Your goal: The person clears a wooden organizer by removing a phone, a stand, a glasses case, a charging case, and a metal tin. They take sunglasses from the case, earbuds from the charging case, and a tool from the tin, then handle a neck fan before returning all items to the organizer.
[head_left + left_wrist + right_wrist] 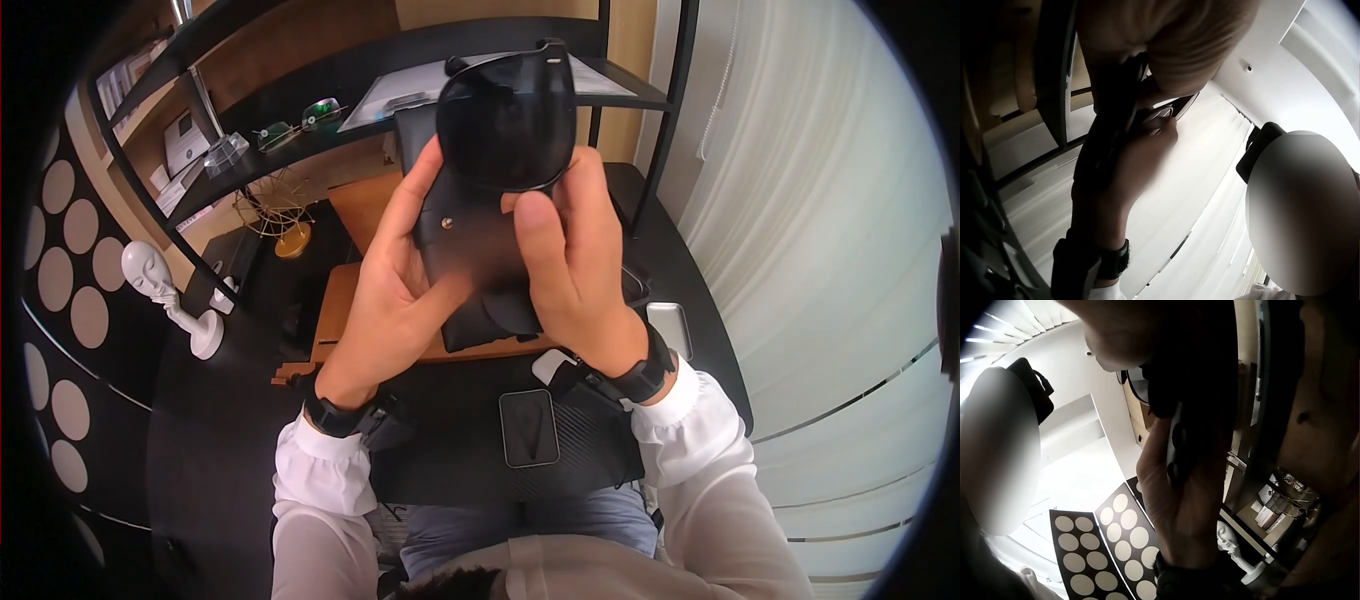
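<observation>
In the head view, a pair of black sunglasses [505, 125] is raised in front of the shelf, one large dark lens facing me. My right hand [580, 270] grips them at the lens's lower edge, thumb in front. Below and behind the lens is a black leather case [465, 325] with a small metal snap. My left hand [385, 290] holds this case from its left side, thumb across the front. The middle of the case is blurred. In the left wrist view, the right hand [1141, 169] shows beside the dark case; the right wrist view shows the left hand [1179, 500] in shadow.
On the black desk are an open tin [528, 428], a shallow metal lid [670, 330] and a brown stand [335, 310]. A white face sculpture [165, 290] and a gold wire ornament [280, 215] stand left. Green-lensed glasses [300, 125] lie on the black shelf [640, 95].
</observation>
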`<state>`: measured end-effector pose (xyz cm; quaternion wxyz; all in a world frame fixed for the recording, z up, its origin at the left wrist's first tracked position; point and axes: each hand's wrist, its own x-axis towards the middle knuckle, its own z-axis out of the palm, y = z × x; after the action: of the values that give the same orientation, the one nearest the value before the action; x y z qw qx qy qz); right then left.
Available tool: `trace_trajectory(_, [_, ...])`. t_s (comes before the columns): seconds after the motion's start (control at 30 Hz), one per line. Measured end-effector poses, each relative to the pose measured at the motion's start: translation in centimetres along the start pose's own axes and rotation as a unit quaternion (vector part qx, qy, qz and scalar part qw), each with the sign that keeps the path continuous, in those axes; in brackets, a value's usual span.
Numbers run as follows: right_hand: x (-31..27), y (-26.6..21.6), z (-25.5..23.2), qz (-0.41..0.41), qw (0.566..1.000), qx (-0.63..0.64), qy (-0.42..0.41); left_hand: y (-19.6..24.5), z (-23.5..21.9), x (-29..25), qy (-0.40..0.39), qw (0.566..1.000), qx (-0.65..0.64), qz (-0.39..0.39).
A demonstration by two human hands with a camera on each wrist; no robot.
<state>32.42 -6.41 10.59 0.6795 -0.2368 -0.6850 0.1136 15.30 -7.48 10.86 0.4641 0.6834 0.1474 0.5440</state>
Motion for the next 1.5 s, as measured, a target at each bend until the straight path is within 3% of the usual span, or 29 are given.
trace_trajectory(0.23, [-0.5, 0.1, 0.4, -0.022, 0.999, 0.008, 0.028, 0.3, 0.2, -0.6, -0.029, 0.989, 0.146, 0.005])
trace_trajectory(0.57, [-0.2, 0.4, 0.5, -0.047, 0.996, -0.076, 0.031, 0.9, 1.0, -0.7, -0.049, 0.997, 0.057, 0.003])
trace_trajectory(0.73, [0.0, 0.4, 0.3, -0.048, 0.997, -0.033, 0.053, 0.4, 0.9, -1.0, -0.028, 0.996, 0.075, -0.038])
trace_trajectory(0.83, [0.1, 1.0, 0.2, -0.047, 0.997, 0.006, 0.058, 0.3, 0.8, -1.0, -0.016, 0.988, 0.149, -0.028])
trace_trajectory(1.13, [0.6, -0.8, -0.6, 0.015, 0.994, 0.096, 0.057, 0.5, 0.6, -0.6, 0.022, 0.993, 0.113, -0.009])
trace_trajectory(1.5, [0.6, -0.6, -0.4, 0.005, 0.995, 0.102, 0.023, -0.2, -0.8, -0.5, 0.020, 0.991, 0.130, 0.036])
